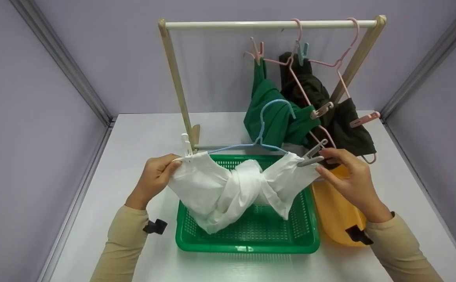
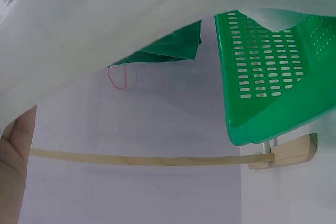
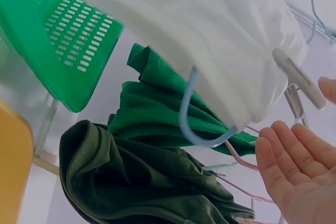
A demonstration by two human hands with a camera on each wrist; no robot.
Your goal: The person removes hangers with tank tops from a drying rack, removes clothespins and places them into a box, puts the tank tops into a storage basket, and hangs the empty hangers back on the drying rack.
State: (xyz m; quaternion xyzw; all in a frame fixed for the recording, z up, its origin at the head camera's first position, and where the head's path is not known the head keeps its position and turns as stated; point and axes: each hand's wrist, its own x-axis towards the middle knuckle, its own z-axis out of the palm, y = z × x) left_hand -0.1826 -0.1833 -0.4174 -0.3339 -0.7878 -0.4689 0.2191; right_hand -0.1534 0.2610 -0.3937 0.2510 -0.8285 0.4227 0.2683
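Note:
A white garment [image 1: 247, 184], bunched and twisted in the middle, hangs from a blue hanger [image 1: 262, 125] above a green basket [image 1: 247, 248]. My left hand [image 1: 155, 178] pinches the garment's left end, just below a white clothespin [image 1: 187, 144] fixed there. At the right end a grey clothespin [image 1: 311, 159] bites the cloth. Around its handles my right hand [image 1: 351, 182] is spread, thumb and fingers apart. The right wrist view shows those fingers [image 3: 294, 156] nearly straight beside the pin. Cloth fills the upper left wrist view, leaving only part of the left hand visible.
Behind stands a wooden rack with a white rail [image 1: 231, 25]. Pink hangers on it carry a green garment [image 1: 271, 113] and a dark garment [image 1: 349, 129], pinned with clothespins. Right of the basket lies a yellow basin [image 1: 335, 211]. Grey partition walls [image 1: 28, 129] flank the white table.

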